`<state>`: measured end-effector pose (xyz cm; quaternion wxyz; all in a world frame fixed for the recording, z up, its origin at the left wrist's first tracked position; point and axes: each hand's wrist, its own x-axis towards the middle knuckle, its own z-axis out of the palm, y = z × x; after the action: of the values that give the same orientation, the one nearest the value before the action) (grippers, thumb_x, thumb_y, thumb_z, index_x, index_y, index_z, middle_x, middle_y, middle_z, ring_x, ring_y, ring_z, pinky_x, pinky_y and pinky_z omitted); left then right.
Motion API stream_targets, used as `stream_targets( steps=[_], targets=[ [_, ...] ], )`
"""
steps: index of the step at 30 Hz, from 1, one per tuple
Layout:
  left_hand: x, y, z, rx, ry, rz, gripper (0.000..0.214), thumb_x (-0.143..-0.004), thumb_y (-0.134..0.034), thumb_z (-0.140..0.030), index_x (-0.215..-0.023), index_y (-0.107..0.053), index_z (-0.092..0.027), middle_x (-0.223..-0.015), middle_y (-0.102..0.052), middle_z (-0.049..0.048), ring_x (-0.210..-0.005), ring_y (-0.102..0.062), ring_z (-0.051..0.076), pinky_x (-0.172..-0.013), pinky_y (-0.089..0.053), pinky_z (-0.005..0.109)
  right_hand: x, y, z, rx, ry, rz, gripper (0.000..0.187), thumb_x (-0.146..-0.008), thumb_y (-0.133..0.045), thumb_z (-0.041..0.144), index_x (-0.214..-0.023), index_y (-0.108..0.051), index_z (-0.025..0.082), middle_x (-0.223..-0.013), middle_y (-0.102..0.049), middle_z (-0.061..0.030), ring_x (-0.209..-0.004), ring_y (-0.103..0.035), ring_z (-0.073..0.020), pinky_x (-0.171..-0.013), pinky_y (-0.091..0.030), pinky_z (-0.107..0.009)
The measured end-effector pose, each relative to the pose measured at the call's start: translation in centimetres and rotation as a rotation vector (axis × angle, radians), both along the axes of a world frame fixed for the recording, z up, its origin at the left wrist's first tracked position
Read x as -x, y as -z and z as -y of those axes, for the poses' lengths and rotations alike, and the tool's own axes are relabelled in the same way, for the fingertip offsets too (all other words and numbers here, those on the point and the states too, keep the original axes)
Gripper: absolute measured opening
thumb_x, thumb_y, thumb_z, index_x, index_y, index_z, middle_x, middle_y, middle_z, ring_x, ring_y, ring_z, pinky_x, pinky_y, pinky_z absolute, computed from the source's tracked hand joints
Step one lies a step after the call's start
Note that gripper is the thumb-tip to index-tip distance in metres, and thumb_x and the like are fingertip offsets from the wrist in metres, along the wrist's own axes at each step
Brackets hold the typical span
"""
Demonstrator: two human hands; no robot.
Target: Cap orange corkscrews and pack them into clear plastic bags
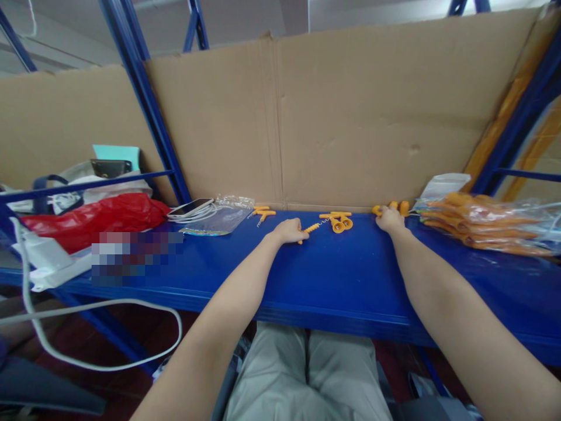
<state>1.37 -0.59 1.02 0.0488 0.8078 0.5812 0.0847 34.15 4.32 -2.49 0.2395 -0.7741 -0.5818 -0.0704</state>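
Observation:
My left hand (289,230) rests on the blue shelf (342,275), closed round an orange corkscrew (310,228) whose ribbed handle and metal screw stick out to the right. My right hand (389,219) reaches to the back of the shelf and closes on orange plastic pieces (398,206) by the cardboard wall. Between the hands lies an assembled orange corkscrew part (338,221). Another small orange corkscrew (263,213) lies left of my left hand.
A clear bag of orange parts (486,223) lies at the right. A phone with a white cable (191,207), a plastic pouch (217,221) and a red bag (94,217) sit at the left. Cardboard (342,117) backs the shelf; blue rack posts (149,105) stand around.

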Motion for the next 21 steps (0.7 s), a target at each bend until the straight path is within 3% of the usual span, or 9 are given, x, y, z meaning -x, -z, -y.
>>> stream_targets(
  steps=[6, 11, 14, 21],
  targets=[
    [0.02, 0.22, -0.23, 0.016, -0.005, 0.048, 0.034, -0.072, -0.06, -0.041, -0.096, -0.06, -0.016, -0.098, -0.071, 0.009, -0.089, -0.065, 0.024, -0.067, -0.044, 0.028, 0.6, -0.58, 0.47, 0.054, -0.013, -0.023, 0.032, -0.087, -0.041, 0.024, -0.11, -0.063, 0.017, -0.121, -0.057, -0.0189, -0.113, -0.053, -0.0353, -0.092, -0.039, -0.053],
    [-0.02, 0.11, -0.08, 0.008, -0.007, 0.038, 0.033, -0.072, -0.06, -0.041, -0.094, -0.06, -0.017, -0.098, -0.071, 0.0092, -0.091, -0.064, 0.025, -0.066, -0.044, 0.027, 0.78, -0.52, 0.54, 0.012, -0.007, -0.031, 0.039, -0.086, -0.048, 0.032, -0.12, -0.055, 0.015, -0.117, -0.06, -0.0195, -0.111, -0.054, -0.036, -0.092, -0.039, -0.055],
    [-0.01, 0.06, -0.01, 0.002, -0.002, 0.032, 0.031, -0.073, -0.059, -0.04, -0.093, -0.06, -0.017, -0.099, -0.071, 0.009, -0.091, -0.065, 0.024, -0.066, -0.044, 0.027, 0.58, -0.32, 0.38, 0.005, -0.07, -0.015, 0.044, -0.085, -0.05, 0.034, -0.126, -0.053, 0.02, -0.127, -0.058, -0.0162, -0.117, -0.051, -0.0359, -0.094, -0.038, -0.055],
    [0.04, 0.32, -0.35, 0.01, -0.008, 0.039, 0.034, -0.072, -0.06, -0.041, -0.096, -0.061, -0.017, -0.097, -0.071, 0.0087, -0.091, -0.065, 0.024, -0.067, -0.044, 0.027, 0.29, -0.29, -0.1, 0.002, -0.074, -0.025, 0.037, -0.083, -0.052, 0.035, -0.114, -0.064, 0.02, -0.114, -0.065, -0.0141, -0.11, -0.054, -0.0346, -0.09, -0.04, -0.049]
  ],
)
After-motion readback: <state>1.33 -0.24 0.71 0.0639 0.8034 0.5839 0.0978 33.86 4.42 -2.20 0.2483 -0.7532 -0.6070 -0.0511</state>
